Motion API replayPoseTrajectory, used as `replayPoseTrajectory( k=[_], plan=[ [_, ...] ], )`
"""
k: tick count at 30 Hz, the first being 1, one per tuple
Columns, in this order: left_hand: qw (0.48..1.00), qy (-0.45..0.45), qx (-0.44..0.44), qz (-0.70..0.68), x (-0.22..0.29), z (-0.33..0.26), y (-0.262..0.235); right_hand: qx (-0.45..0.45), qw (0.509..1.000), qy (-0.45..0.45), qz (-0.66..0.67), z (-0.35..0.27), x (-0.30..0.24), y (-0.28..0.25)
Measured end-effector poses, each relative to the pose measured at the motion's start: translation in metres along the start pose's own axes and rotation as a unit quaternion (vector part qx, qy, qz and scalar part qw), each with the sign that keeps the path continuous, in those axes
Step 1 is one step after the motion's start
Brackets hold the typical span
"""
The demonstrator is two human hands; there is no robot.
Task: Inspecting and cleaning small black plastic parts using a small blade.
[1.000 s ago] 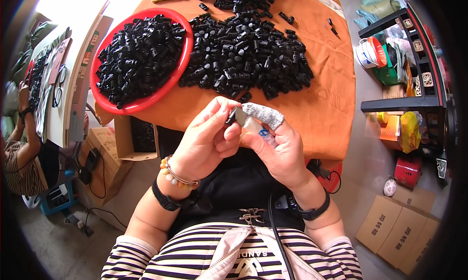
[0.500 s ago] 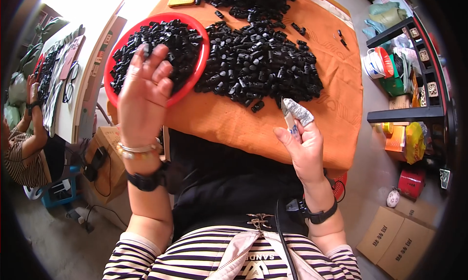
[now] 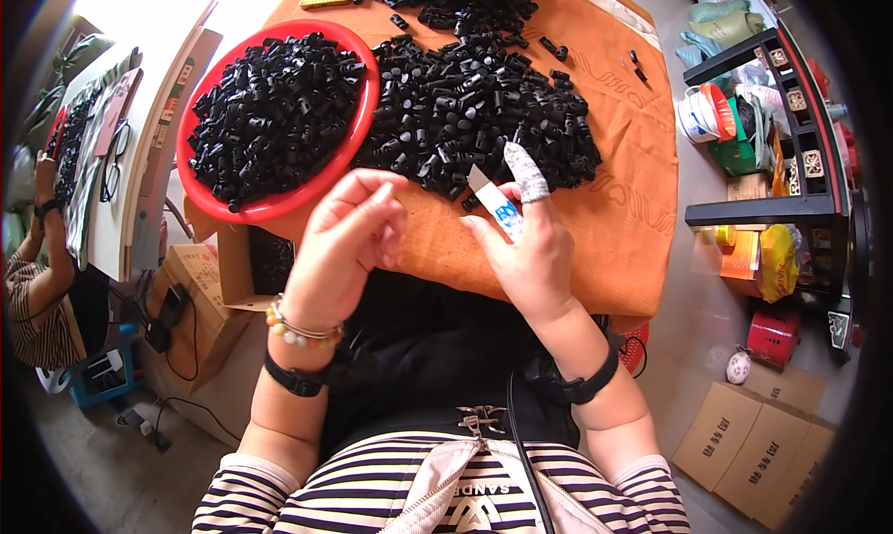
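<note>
Red bowl (image 3: 365, 115) w/ black plastic clips (image 3: 270, 115)

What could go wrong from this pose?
1. The loose pile of black parts lies unwalled on the orange cloth; a sweep by the right hand may scatter some.
2. The red tray is heaped and sits near the table's edge; the left hand could spill it.

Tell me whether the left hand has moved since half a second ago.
Yes. The left hand has come back off the red bowl toward the right hand.
</note>
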State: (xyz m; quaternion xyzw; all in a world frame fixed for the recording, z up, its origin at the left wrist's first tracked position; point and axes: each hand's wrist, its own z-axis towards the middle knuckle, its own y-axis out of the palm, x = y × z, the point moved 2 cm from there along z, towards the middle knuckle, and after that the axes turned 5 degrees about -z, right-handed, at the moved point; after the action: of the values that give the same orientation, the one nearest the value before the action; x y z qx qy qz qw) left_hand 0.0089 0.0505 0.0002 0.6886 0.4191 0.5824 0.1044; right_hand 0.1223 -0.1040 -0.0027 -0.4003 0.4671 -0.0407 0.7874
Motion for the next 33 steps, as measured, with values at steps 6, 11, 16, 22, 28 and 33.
replayPoseTrajectory(
  k=[6, 11, 16, 22, 28, 33],
  plan=[
    [0.997, -0.046, -0.007, 0.055, -0.019, 0.001, 0.006, -0.008, 0.993, -0.029, -0.114, 0.005, 0.005, 0.008],
    [0.994, -0.055, 0.007, 0.097, -0.021, 0.003, 0.01, -0.045, 0.994, 0.007, 0.1, -0.005, 0.011, 0.004],
    [0.994, -0.09, -0.025, 0.061, -0.027, 0.002, 0.021, -0.08, 0.942, 0.049, 0.323, -0.015, -0.008, -0.012],
    [0.983, -0.153, -0.088, -0.048, -0.029, -0.001, 0.033, -0.078, 0.899, 0.066, 0.426, -0.016, -0.02, -0.016],
    [0.976, -0.137, -0.104, -0.134, -0.032, -0.003, 0.035, -0.112, 0.921, 0.029, 0.372, -0.019, -0.024, -0.022],
    [0.974, -0.139, -0.091, -0.153, -0.026, -0.012, 0.039, -0.073, 0.925, 0.038, 0.372, -0.015, -0.026, -0.043]
  ],
)
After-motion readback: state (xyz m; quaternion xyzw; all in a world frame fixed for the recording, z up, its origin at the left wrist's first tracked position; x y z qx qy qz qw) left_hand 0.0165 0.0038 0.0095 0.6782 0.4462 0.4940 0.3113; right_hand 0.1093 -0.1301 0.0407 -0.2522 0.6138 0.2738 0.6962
